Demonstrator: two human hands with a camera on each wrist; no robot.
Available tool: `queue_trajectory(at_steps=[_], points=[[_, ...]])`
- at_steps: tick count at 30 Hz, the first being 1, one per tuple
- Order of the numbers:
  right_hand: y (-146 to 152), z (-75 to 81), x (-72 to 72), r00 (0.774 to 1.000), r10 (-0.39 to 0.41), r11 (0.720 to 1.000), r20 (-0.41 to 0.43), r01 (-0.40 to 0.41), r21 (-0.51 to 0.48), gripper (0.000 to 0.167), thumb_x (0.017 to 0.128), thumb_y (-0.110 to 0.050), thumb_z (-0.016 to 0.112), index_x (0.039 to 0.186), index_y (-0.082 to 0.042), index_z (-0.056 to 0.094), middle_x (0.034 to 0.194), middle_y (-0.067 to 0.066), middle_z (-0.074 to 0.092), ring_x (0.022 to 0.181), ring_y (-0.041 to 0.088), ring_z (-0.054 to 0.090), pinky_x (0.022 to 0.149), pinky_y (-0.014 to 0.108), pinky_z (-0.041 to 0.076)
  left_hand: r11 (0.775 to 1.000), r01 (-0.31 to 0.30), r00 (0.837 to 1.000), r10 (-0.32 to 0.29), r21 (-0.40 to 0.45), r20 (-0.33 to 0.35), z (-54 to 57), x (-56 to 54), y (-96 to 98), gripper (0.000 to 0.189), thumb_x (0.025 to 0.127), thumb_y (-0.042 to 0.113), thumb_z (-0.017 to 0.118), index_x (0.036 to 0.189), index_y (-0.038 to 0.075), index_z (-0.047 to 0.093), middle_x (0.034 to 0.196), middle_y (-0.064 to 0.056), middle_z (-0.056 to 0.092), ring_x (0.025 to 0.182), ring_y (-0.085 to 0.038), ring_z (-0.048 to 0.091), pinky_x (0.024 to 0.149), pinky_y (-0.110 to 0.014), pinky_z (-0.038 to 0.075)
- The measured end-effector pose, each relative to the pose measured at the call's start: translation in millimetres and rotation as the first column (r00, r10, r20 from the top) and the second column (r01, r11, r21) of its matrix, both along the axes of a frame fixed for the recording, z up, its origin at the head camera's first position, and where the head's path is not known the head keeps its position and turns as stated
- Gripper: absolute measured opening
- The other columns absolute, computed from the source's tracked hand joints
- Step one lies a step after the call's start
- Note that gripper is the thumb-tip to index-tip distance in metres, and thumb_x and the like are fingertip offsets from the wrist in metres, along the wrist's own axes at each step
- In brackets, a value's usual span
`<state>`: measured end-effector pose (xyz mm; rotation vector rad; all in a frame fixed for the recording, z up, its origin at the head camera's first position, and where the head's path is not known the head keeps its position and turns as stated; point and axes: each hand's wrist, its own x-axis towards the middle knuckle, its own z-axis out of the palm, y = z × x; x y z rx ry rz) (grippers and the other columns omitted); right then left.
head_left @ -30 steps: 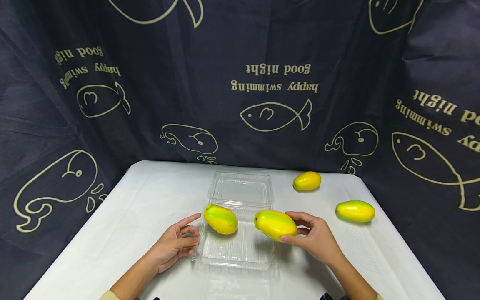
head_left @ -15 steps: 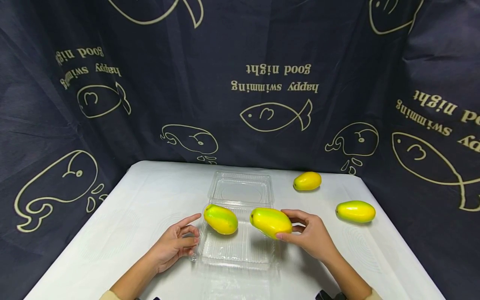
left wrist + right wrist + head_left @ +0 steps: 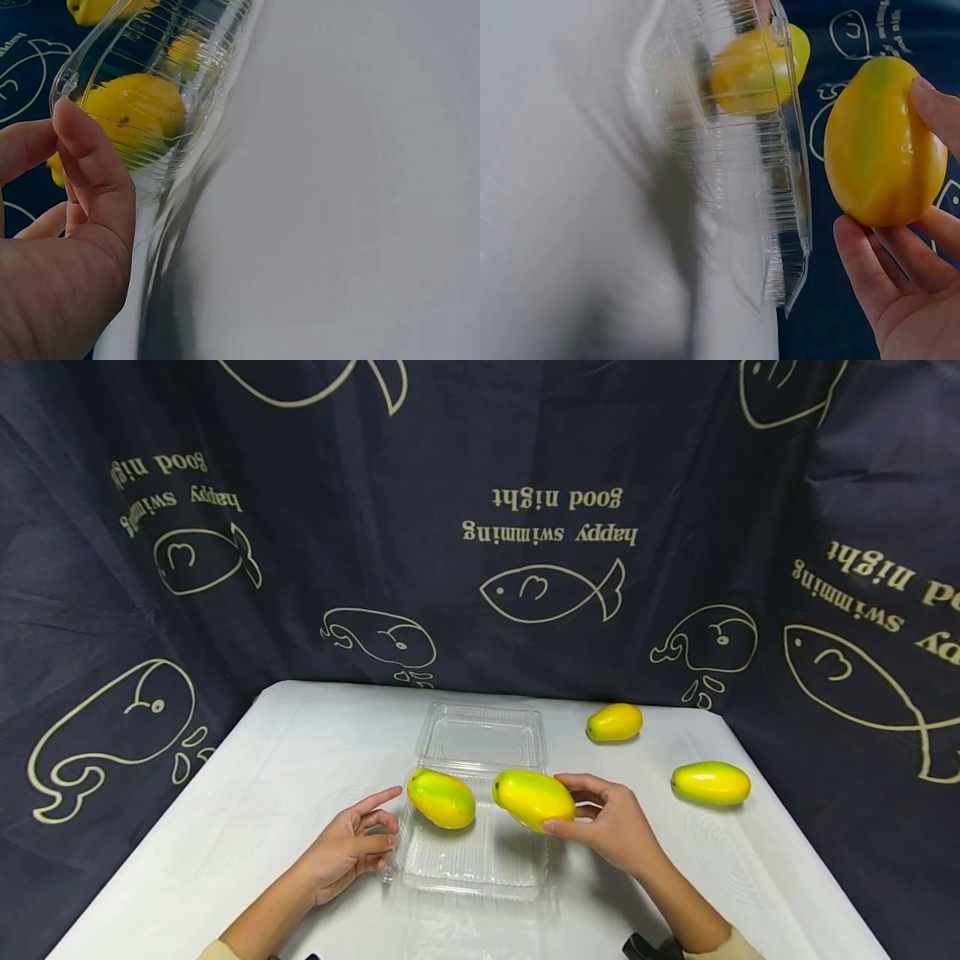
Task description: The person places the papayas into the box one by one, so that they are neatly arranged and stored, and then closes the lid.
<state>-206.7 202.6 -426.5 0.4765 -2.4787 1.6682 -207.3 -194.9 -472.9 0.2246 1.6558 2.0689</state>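
Observation:
My right hand (image 3: pixel 611 822) grips a yellow-green papaya (image 3: pixel 534 800) between thumb and fingers, holding it above the right half of a clear plastic clamshell box (image 3: pixel 480 868). In the right wrist view, this papaya (image 3: pixel 885 142) hangs beside the box wall (image 3: pixel 776 165). Another papaya (image 3: pixel 442 799) lies in the left part of the box, tilted; it shows through the clear wall in the left wrist view. At the box's left edge, my left hand (image 3: pixel 351 847) pinches the rim (image 3: pixel 67 82) between thumb and finger.
The box's lid (image 3: pixel 483 735) lies open toward the back. One papaya (image 3: pixel 615 722) rests at the table's back right, and another (image 3: pixel 711 782) near its right edge. A dark curtain with fish drawings (image 3: pixel 551 593) stands behind the white table (image 3: pixel 285 760).
The right hand has carried its papaya leftward and slightly away from me, farther over the box. My left hand, the box and the other papayas have stayed in place.

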Motion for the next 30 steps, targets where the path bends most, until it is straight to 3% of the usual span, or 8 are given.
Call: queue_trajectory(at_steps=[19, 30], points=[[-7, -6.5, -10.2, 0.999, 0.029, 0.999, -0.045, -0.028, 0.021, 0.058, 0.071, -0.020, 0.095, 0.124, -0.010, 0.072, 0.120, 0.007, 0.074, 0.101, 0.015, 0.072, 0.086, 0.027, 0.063, 1.000, -0.001, 1.000, 0.001, -0.008, -0.003, 0.4, -0.1, -0.1, 0.084, 0.096, -0.004, 0.063, 0.164, 0.007, 0.014, 0.102, 0.004, 0.057, 0.070, -0.008, 0.057, 0.062, -0.018, 0.056], [-13, -10.8, -15.4, 0.998, 0.022, 0.999, -0.050, -0.020, 0.032, 0.055, 0.072, -0.021, 0.095, 0.121, -0.010, 0.073, 0.119, 0.010, 0.072, 0.102, 0.025, 0.072, 0.087, 0.025, 0.062, 1.000, 0.006, 1.000, -0.006, -0.004, -0.001, 1.1, 0.3, -0.5, 0.086, 0.096, -0.002, 0.064, 0.164, 0.007, 0.013, 0.102, 0.004, 0.057, 0.070, -0.008, 0.057, 0.062, -0.018, 0.056]])
